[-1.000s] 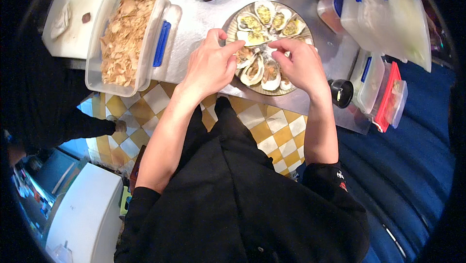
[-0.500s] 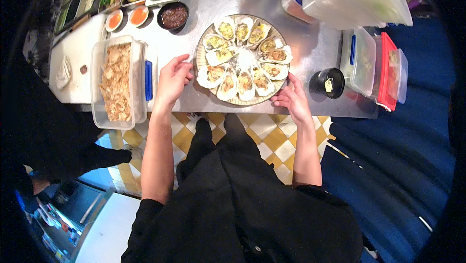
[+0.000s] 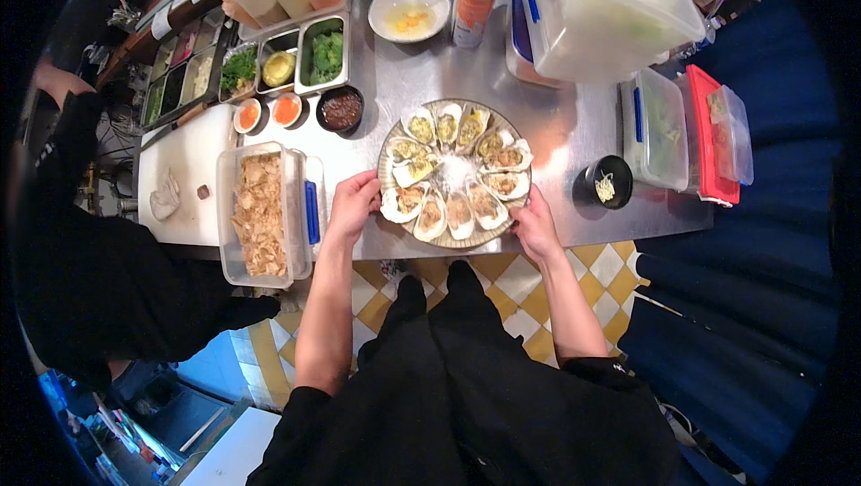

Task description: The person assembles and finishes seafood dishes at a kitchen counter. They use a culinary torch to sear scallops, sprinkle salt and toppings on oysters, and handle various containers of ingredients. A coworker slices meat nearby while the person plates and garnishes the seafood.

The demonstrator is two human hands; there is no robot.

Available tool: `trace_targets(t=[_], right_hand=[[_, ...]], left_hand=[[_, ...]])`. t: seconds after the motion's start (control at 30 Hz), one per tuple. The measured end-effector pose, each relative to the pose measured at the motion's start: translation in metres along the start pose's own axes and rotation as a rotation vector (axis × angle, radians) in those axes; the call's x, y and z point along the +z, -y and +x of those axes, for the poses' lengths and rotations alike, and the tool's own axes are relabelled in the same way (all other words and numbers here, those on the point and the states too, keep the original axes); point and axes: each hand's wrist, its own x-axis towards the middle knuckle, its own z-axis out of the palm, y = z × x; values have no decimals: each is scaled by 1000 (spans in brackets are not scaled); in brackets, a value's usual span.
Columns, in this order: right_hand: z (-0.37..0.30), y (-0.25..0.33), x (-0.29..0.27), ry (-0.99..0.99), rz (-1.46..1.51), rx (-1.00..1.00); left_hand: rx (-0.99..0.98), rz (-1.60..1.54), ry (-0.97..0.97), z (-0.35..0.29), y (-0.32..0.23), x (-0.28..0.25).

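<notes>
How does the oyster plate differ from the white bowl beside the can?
The plate is larger and tan; the bowl is smaller and white. The plate bears oysters; the bowl holds something yellow. The left hand and right hand hold the plate's edge; neither touches the bowl. Both contain food.

Below the left hand (image 3: pixel 356 203) and right hand (image 3: pixel 536 224) lies a floor (image 3: pixel 601 280) of checkered ochre and white square tiles. A flat grey steel worktable (image 3: pixel 583 114) gleams beyond them; ribbed dark-blue fabric (image 3: pixel 776 298) spreads to their right.
</notes>
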Motion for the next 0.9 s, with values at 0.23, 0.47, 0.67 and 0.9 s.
trace_targets(t=[0.23,0.47,0.67,0.9], right_hand=[[-31,47,46,48,23,-99],[-36,155,150,118,-32,-230],[38,246,219,215,-95,-360],[231,311,302,135,35,-518]], left_hand=[[140,-116,52,-45,-51,-14],[289,-240,-14,-128,-67,-77],[229,-120,165,-214,-11,-138],[-57,-62,-40,-259,39,-175]])
